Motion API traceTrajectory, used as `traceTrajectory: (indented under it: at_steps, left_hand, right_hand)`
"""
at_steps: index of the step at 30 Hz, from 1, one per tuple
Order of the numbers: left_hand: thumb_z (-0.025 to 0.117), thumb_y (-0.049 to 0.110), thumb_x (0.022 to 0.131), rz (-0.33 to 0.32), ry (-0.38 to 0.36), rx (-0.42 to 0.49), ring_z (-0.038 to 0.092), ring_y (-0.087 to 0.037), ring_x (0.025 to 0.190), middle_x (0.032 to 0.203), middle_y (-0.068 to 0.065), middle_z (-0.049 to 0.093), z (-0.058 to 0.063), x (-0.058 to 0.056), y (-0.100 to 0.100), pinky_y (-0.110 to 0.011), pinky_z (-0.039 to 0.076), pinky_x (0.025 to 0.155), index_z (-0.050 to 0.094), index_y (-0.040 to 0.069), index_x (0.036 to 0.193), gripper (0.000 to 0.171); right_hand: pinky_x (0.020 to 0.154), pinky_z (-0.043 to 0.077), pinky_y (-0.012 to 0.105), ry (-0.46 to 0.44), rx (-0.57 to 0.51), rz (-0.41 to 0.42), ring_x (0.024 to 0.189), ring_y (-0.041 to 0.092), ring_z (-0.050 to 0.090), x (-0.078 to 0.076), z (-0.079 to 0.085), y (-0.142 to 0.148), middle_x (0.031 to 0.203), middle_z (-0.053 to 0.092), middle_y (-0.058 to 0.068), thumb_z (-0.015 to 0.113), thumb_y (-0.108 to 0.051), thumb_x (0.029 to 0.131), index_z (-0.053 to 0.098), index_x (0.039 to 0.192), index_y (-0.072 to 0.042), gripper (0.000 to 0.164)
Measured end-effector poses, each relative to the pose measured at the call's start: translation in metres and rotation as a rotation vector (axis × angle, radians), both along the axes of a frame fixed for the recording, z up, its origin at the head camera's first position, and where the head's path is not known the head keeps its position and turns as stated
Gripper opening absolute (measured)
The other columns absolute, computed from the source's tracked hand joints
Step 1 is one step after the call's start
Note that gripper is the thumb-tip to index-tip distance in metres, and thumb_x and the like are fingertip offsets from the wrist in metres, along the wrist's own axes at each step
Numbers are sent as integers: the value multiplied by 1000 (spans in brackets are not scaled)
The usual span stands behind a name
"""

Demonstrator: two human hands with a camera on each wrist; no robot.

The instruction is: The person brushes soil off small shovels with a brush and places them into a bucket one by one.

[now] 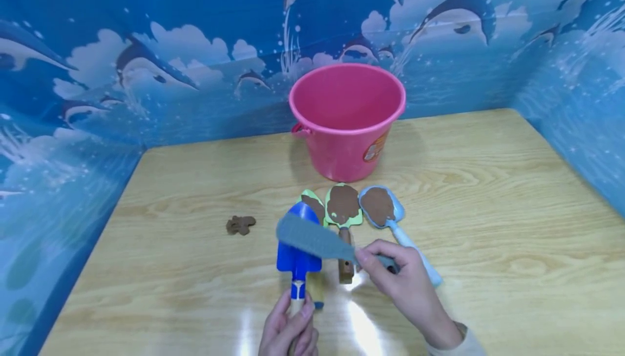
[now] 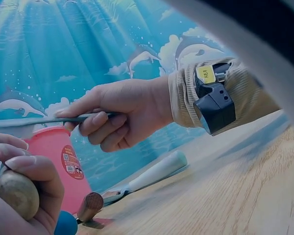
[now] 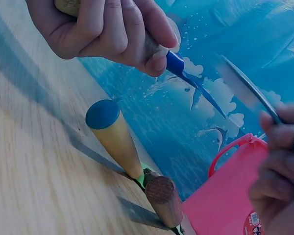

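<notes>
My left hand (image 1: 290, 328) grips the wooden handle of a hand trowel with a blue blade (image 1: 297, 258), the blade pointing away from me. In my right hand (image 1: 407, 283), thumb and fingers pinch the handle of a flat grey-green spatula (image 1: 312, 236). The spatula's blade points left and overlaps the trowel blade in the head view. From the right wrist view, the spatula (image 3: 247, 88) stands apart from the thin blue trowel edge (image 3: 208, 95). Beyond the hands lie a green shovel (image 1: 343, 207) and a light blue shovel (image 1: 402, 231), both carrying brown mud.
Another mud-bearing green shovel (image 1: 307, 196) lies partly hidden behind the trowel. Its yellow handle (image 3: 116, 142) has a blue end. A pink bucket (image 1: 342, 152) stands at the back, near the dolphin-print backdrop (image 1: 195, 46). Left on the wooden table lies a brown mud lump (image 1: 240, 224).
</notes>
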State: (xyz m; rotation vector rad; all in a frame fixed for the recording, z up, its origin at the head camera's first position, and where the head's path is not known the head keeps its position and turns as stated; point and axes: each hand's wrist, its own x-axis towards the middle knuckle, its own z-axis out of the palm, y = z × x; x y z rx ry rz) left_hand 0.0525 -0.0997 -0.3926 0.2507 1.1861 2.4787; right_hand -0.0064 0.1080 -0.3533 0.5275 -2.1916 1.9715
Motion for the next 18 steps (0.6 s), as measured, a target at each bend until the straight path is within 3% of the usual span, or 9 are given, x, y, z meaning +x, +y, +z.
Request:
traceTrajectory:
  at_steps: [2, 4, 6, 13, 16, 18]
  left_hand:
    - [41, 13, 102, 4, -1, -5, 17, -17, 44, 60, 14, 41, 0, 0, 0, -37, 4, 38, 52, 17, 108, 13]
    - [41, 13, 102, 7, -1, -6, 17, -18, 44, 60, 13, 40, 0, 0, 1, -37, 4, 38, 52, 17, 108, 13]
    - [41, 13, 102, 8, 1, -4, 16, -19, 44, 59, 13, 38, 0, 1, 1, -38, 4, 38, 52, 17, 108, 13]
    - [39, 11, 102, -1, 13, 25, 13, -22, 44, 58, 10, 35, -1, 0, 1, -36, 4, 37, 52, 17, 108, 15]
    - [39, 11, 102, -4, 14, 25, 13, -22, 44, 57, 8, 33, -1, 0, 0, -36, 4, 36, 52, 17, 108, 16]
    - [39, 11, 102, -3, 12, 21, 13, -22, 44, 57, 9, 33, 0, 0, 0, -36, 4, 36, 53, 17, 108, 16]
  right_hand:
    - [37, 34, 19, 29, 65, 95, 52, -1, 38, 0, -2, -1, 60, 54, 4, 60, 2, 91, 70, 85, -9, 15]
    - [40, 38, 19, 41, 120, 125, 57, -4, 41, 0, -3, -2, 67, 60, 4, 62, -2, 90, 71, 86, -12, 14]
    - [39, 37, 20, 38, 134, 94, 55, -4, 40, 0, -3, -2, 65, 59, 3, 63, -3, 90, 71, 85, -12, 13]
    - [32, 25, 24, -124, 28, -194, 42, 4, 29, -5, 4, 6, 49, 35, -3, 59, -6, 94, 65, 78, -3, 17]
    - [32, 24, 25, -139, -22, -208, 41, 7, 28, -5, 5, 8, 48, 35, -2, 58, -5, 94, 64, 78, -2, 18]
    - [31, 23, 24, -81, -30, -136, 40, 9, 27, -4, 4, 8, 48, 35, 0, 57, 0, 93, 65, 79, -3, 17]
